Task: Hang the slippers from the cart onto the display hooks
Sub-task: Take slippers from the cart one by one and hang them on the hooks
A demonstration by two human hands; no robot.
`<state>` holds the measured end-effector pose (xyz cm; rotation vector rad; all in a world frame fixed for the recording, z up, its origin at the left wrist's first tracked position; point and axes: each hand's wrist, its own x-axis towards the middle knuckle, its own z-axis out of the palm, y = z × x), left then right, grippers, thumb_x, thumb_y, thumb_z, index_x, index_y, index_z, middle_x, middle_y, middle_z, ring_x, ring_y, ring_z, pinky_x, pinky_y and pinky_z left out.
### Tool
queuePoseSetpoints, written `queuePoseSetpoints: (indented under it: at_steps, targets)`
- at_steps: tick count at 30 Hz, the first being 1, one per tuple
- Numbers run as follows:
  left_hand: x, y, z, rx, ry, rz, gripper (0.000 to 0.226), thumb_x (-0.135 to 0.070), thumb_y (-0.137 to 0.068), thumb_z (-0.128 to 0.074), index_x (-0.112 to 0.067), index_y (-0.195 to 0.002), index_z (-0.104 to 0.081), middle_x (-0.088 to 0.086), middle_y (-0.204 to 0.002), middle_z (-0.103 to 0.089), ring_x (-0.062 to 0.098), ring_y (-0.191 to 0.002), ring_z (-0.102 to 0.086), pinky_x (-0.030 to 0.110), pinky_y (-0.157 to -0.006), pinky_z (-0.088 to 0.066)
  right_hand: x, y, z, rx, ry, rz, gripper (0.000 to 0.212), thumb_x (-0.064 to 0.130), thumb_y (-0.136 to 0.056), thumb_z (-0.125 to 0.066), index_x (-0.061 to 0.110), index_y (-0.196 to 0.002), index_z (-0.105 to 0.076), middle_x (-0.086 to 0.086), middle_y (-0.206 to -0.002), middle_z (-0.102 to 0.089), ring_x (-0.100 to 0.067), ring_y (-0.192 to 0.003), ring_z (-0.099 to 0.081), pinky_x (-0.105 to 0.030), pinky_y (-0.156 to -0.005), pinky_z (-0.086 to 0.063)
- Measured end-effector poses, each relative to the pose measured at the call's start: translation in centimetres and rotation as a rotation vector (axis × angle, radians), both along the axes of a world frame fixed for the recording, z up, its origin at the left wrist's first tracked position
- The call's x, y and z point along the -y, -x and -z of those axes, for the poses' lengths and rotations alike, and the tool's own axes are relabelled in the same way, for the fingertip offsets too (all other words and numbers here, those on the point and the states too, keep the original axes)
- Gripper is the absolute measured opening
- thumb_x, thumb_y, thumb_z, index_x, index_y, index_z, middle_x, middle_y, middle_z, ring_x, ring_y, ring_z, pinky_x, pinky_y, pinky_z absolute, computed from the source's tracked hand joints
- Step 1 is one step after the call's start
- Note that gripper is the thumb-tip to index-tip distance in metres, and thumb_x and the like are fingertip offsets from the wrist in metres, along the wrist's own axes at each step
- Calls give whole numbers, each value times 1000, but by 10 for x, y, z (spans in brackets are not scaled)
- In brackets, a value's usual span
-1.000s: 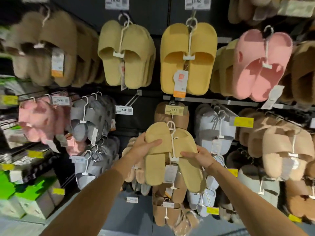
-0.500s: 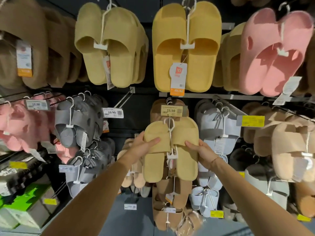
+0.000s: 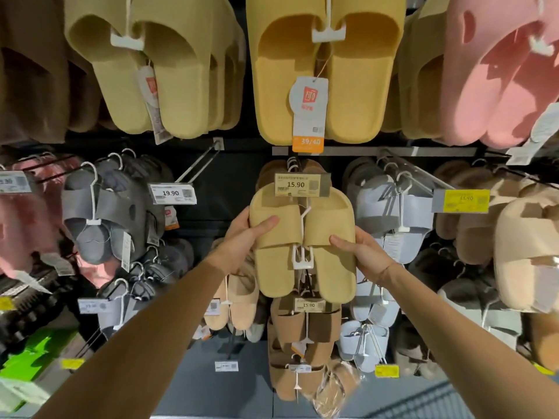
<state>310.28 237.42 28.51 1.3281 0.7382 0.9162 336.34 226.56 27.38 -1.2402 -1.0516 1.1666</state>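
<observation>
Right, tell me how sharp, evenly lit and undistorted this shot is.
Head view: sharp in the middle, where the 15.90 price tag and the tan slippers, held by the left hand and right hand, read clearly; edges smear, as on the pink fluffy slippers and beige pair; wide-angle bulge swells the top row; lighting even, soft shadows, no harsh glare.

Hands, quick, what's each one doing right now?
Left hand: grips the left side of the tan slipper pair, thumb across the strap.
Right hand: grips the pair's right side.

wall [image 3: 230, 182] | hooks [image 3: 196, 167] | hung: yellow slippers [image 3: 326, 71], grey slippers [image 3: 99, 213]
</observation>
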Motion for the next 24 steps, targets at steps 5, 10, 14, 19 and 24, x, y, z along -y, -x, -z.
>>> queuePoseSetpoints:
  at_steps: [5,10,14,19,24]
  targets:
    - [-4,3,2,21,25,112,60,-22,-83,-77,-20,-139,-55,5,-133,-67,22,-124,-63,44,-102,-51,3,-5,13,3,-37,-38,53,19,-85,-72,16,-134,-53,-7,-124,-69,-25,-116,-65,-42,-97,-52]
    - [-11,2,-2,42,32,116,62,-21,-82,-79,-19,-139,-55,6,-133,-67,24,-124,-64,42,-97,-54,-9,-3,3,-32,-96,0,53,20,-82,-72,16,-132,-55,-6,-123,-70,-26,-115,-66,-35,-88,-56]
    - [-12,4,2,104,85,81,57,-18,-83,-74,-17,-137,-56,8,-131,-68,25,-124,-63,42,-99,-53,-17,-3,-3,-60,-124,-22,52,18,-86,-73,15,-133,-53,-7,-126,-68,-26,-116,-65,-38,-92,-55]
    - [-7,4,-5,109,94,65,57,-24,-83,-75,-20,-138,-57,7,-131,-69,25,-122,-65,48,-101,-52,-21,-2,3,-39,-95,-49,52,21,-88,-73,16,-136,-52,-8,-127,-67,-28,-118,-64,-44,-98,-52]
    - [-4,-8,-13,95,65,19,48,-22,-91,-72,-21,-137,-58,4,-128,-70,21,-119,-67,43,-98,-55,-24,-2,-4,-57,-76,20,45,23,-92,-69,14,-134,-55,-8,-121,-70,-28,-112,-68,-39,-89,-56]
